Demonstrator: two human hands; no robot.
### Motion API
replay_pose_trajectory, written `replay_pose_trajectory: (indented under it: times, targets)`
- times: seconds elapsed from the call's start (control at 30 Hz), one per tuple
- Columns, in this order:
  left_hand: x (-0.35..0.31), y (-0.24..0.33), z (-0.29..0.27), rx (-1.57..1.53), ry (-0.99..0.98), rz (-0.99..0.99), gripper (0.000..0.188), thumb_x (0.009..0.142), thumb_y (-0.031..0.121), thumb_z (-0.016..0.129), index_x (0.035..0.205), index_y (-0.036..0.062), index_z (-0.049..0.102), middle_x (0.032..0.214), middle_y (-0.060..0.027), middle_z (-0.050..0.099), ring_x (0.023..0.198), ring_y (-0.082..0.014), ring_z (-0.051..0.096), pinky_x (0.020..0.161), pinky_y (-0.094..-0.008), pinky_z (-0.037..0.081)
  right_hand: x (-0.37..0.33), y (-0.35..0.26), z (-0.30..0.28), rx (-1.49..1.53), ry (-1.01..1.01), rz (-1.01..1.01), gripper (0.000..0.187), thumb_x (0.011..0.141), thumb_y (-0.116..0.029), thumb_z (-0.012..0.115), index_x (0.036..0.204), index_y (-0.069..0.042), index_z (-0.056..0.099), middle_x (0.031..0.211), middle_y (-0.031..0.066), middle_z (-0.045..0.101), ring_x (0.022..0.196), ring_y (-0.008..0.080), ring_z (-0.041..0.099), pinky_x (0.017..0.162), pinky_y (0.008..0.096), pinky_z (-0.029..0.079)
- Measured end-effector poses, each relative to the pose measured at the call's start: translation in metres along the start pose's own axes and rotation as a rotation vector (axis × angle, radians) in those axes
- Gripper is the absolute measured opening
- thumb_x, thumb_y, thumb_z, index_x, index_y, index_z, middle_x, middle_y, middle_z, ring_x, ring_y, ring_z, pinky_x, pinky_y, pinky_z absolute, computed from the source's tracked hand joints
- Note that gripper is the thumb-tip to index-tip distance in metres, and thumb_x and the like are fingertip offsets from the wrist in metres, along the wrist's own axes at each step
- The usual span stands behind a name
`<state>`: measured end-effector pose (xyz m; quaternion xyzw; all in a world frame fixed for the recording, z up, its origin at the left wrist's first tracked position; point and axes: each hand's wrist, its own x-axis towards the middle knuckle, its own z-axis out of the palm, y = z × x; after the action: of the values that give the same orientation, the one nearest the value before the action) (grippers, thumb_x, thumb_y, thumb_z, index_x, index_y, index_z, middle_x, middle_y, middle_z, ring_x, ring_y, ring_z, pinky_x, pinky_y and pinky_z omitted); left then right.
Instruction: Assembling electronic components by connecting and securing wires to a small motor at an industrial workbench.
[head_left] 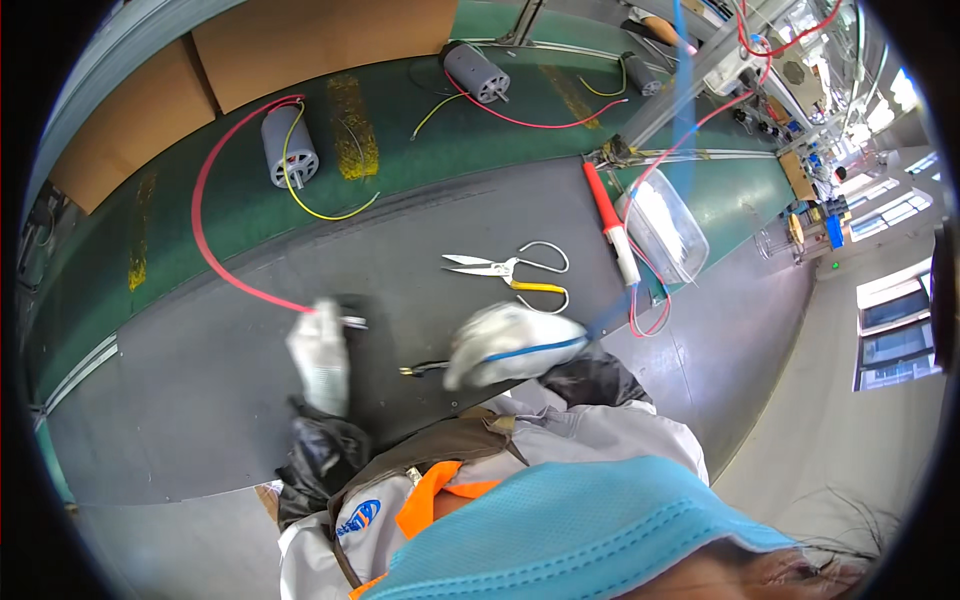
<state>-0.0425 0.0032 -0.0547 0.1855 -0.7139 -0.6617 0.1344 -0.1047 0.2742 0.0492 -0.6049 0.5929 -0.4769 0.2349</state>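
Observation:
My left hand [322,352], in a white glove, is closed on the end of a red wire [205,230]; a short silvery piece [354,322] shows beside its fingertips. That wire arcs back to a grey cylindrical motor [290,145], which also has a yellow-green wire [335,216]. Closer to the right, my gloved right hand [510,345] is closed and blurred. From its fingers sticks a thin black piece with a brass-coloured tip [408,371]; its kind is unclear. Just beyond this hand lie scissors [508,270] with spread blades and yellow wrapping on one handle.
A red-and-white stick-shaped tool [612,225] with cords lies by a clear plastic box [665,225]. A blue hose [684,100] hangs at the right. Two more motors [476,72] stand on the green belt [420,150] behind the dark worktop [200,400]. Cardboard boxes [320,45] line the back.

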Motion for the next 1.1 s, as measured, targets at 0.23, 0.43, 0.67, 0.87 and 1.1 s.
replay_pose_trajectory:
  times: [0.23,0.43,0.67,0.87,1.1]
  targets:
    - [0.017,-0.009,-0.163,1.288,0.908,0.457,0.036,0.096,0.029,0.067,0.122,0.0042,0.066,0.128,-0.018,0.062,0.102,-0.0368,0.066,0.091,-0.0423,0.053,-0.084,-0.004,-0.054,-0.588,0.692,1.344,0.03,0.098,-0.016,0.062,0.119,0.004,0.068,0.105,0.0109,0.073,0.093,0.0135,0.067,0.079,0.0301,0.053]
    - [-0.005,0.006,-0.02,0.882,-0.627,0.854,0.022,0.082,0.014,0.068,0.104,0.012,0.071,0.094,-0.0076,0.067,0.091,-0.0276,0.063,0.082,-0.042,0.051,-0.03,0.031,-0.077,-0.446,0.552,0.913,0.043,0.093,-0.03,0.067,0.128,-0.005,0.065,0.117,0.0219,0.07,0.107,0.0322,0.07,0.091,0.0375,0.054]
    - [0.045,0.011,0.172,0.695,-0.712,1.226,0.049,0.081,0.03,0.073,0.124,0.0085,0.061,0.115,-0.0104,0.058,0.113,-0.0294,0.056,0.104,-0.0491,0.042,-0.002,0.159,-0.262,-1.092,0.723,0.971,0.068,0.089,-0.035,0.07,0.149,-0.013,0.047,0.105,0.0185,0.073,0.096,0.036,0.071,0.088,0.0439,0.054]
    - [0.068,0.003,0.208,0.562,-0.822,1.117,0.038,0.084,0.027,0.07,0.117,0.0088,0.065,0.117,-0.0107,0.059,0.117,-0.0293,0.056,0.106,-0.0487,0.041,0.008,0.247,-0.327,-1.17,0.575,1.206,0.074,0.09,-0.036,0.066,0.156,-0.031,0.033,0.12,0.0208,0.069,0.11,0.0389,0.067,0.095,0.05,0.052]
    - [0.118,-0.008,0.205,-0.481,-0.5,0.216,0.036,0.098,0.012,0.061,0.131,-0.0015,0.057,0.126,-0.0135,0.063,0.115,-0.0254,0.062,0.098,-0.04,0.052,0.011,0.296,-0.279,-0.306,1.111,0.767,0.065,0.086,-0.01,0.071,0.144,-0.014,0.043,0.089,0.0077,0.066,0.069,0.0172,0.065,0.053,0.0338,0.051]
